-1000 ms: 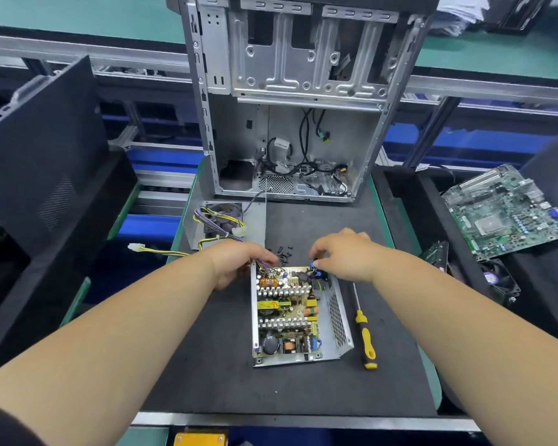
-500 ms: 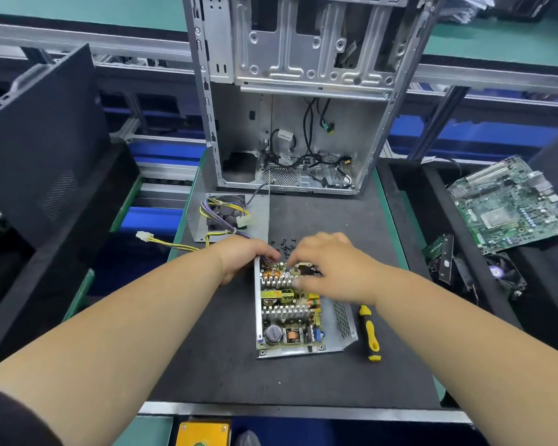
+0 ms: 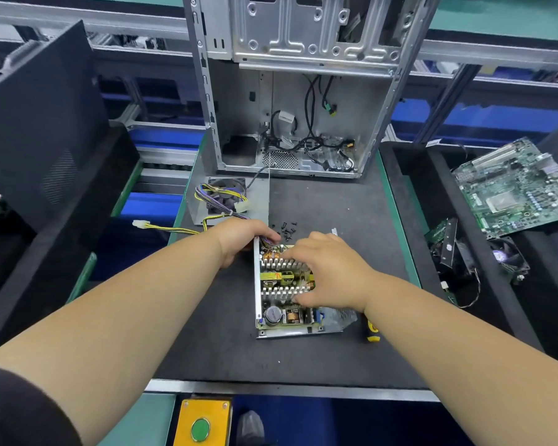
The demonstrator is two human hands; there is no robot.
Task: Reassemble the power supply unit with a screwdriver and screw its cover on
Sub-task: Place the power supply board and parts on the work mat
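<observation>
The open power supply unit [image 3: 273,331] lies on the black mat with its circuit board and heat sinks exposed. My left hand [image 3: 239,238] grips its far left corner, where the wire bundle [image 3: 219,201] comes out. My right hand [image 3: 329,272] rests flat on the board, fingers spread over the heat sinks. The unit's cover [image 3: 260,201], with a fan in it, lies just behind, under the wires. Several black screws [image 3: 287,228] are scattered between the cover and the unit. The yellow-handled screwdriver [image 3: 372,331] lies to the right, mostly hidden under my right forearm.
An empty computer case [image 3: 303,91] stands upright at the back of the mat [image 3: 335,204]. A black side panel [image 3: 39,123] leans at the left. A green motherboard [image 3: 512,191] and a loose fan [image 3: 509,257] lie in the right bin. A yellow button box [image 3: 202,423] sits below the front edge.
My right hand has moved from the unit's far right corner leftward and down onto the circuit board, covering the screwdriver's shaft with the forearm. My left hand has kept its grip.
</observation>
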